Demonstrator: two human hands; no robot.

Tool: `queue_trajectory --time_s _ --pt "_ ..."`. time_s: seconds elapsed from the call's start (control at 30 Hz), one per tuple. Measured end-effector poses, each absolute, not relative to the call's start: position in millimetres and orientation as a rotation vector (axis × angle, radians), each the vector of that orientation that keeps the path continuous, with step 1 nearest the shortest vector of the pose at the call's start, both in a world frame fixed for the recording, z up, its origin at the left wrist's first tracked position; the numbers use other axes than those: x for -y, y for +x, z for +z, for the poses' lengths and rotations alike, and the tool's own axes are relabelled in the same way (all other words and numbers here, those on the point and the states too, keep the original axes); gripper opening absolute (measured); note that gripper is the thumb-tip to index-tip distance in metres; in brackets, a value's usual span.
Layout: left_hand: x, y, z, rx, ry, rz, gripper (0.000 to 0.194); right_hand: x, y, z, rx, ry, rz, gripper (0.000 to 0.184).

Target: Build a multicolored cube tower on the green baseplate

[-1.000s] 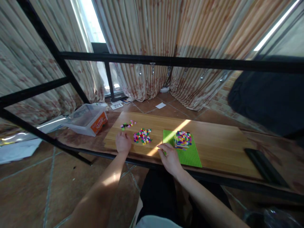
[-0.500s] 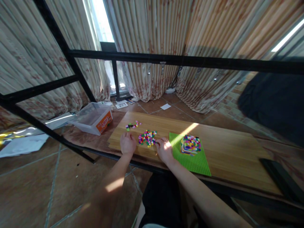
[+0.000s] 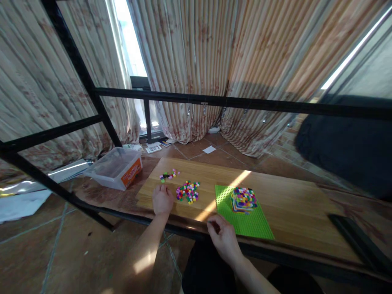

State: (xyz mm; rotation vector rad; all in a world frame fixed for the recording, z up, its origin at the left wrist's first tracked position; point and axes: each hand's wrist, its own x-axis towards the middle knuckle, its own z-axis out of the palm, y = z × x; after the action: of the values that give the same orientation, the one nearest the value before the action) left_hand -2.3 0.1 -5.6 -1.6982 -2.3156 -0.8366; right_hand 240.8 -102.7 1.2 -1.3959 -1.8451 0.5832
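- Block stack point(image 3: 244, 200): multicoloured, standing on the green baseplate point(image 3: 255, 225).
- Your right hand point(image 3: 225, 237): at the baseplate's near left corner, fingers curled, thumb close to forefinger; any held brick cannot be confirmed.
- Loose bricks point(image 3: 188, 192): left of the baseplate.
- Your left hand point(image 3: 162, 199): farther left of the baseplate, fingers bent; grip cannot be determined.
- Clear bin point(image 3: 107, 168): well left of the baseplate.

The wooden counter point(image 3: 294, 204) bears a green baseplate point(image 3: 254, 226); left of it, a brick pile point(image 3: 188, 192) and a smaller cluster point(image 3: 168, 176).
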Motion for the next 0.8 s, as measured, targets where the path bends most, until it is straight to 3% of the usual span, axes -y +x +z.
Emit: queue_trajectory --time_s 0.43,0.8 --pt "-2 -11 -4 2.228 -1.779 -0.784 0.030 115 267 31 1.782 -1.345 0.516 0.011" --pt "0 -13 17 2.397 -1.822 -0.558 0.040 150 412 16 1.261 -1.594 0.255 0.020"
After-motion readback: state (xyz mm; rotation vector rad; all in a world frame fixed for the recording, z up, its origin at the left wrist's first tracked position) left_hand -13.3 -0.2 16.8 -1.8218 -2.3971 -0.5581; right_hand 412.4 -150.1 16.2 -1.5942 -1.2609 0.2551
